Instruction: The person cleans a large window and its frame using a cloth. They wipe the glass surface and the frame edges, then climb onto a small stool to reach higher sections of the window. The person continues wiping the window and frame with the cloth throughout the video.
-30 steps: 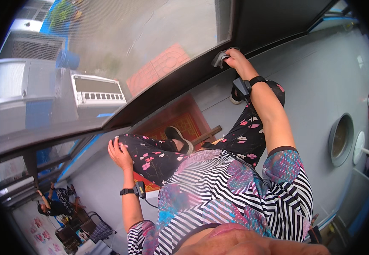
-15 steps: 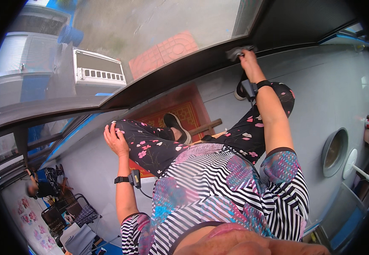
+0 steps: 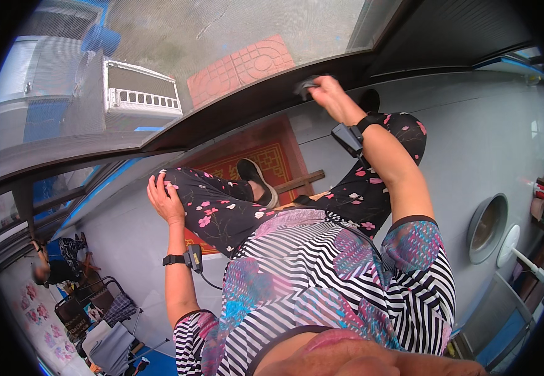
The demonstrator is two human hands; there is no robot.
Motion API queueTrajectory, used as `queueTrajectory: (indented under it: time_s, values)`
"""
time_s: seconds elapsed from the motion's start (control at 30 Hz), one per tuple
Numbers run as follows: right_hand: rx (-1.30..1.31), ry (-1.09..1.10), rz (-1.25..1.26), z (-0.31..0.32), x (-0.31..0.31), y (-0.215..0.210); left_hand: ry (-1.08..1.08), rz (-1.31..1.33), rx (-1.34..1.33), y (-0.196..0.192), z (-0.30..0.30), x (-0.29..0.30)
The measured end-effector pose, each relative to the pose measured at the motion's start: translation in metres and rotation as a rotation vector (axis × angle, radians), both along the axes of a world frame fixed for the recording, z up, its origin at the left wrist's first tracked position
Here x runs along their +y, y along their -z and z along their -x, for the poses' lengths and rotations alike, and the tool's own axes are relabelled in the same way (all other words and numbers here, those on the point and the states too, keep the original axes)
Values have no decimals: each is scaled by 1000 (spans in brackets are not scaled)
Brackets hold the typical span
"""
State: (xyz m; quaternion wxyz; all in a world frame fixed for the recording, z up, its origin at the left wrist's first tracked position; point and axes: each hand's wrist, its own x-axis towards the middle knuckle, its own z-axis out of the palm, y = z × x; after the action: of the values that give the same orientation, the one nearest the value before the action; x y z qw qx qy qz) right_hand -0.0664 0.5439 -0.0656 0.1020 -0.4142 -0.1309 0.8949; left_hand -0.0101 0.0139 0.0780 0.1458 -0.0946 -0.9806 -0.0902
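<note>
My right hand point(image 3: 333, 97) is closed on a crumpled grey cloth point(image 3: 305, 88). The cloth lies against the lower part of a dark door frame point(image 3: 234, 111), in front of me. My left hand point(image 3: 166, 203) rests on my left knee, its fingers stretched over the flowered black trousers point(image 3: 209, 207), and holds nothing. Each wrist wears a black strap with a small grey device. The inner side of the cloth is hidden by my right fingers.
Beneath my feet lies a red and gold mat point(image 3: 270, 150), with a wooden bar point(image 3: 297, 182) over it. A metal basin point(image 3: 488, 227) stands at right beside a white round-based object point(image 3: 508, 245). Behind the panel is a white vented box point(image 3: 143, 88). Another person point(image 3: 59, 266) and a folding cart point(image 3: 106, 341) are at left.
My right hand has moved left along the dark frame with the grey cloth in it. My left hand has stayed on the knee.
</note>
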Motion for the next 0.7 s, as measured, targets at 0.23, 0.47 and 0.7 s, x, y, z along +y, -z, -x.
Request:
queueTrajectory:
  time_s: [0.23, 0.47, 0.7]
  values:
    - [105, -222, 37, -7, -45, -4, -8, 18, -5, 2, -1, -7]
    - [157, 209, 41, -40, 96, 19, 4, 4, -17, 6, -1, -8]
    - [17, 356, -136, -18, 83, 10, 6, -1, 9, 4, 2, -7]
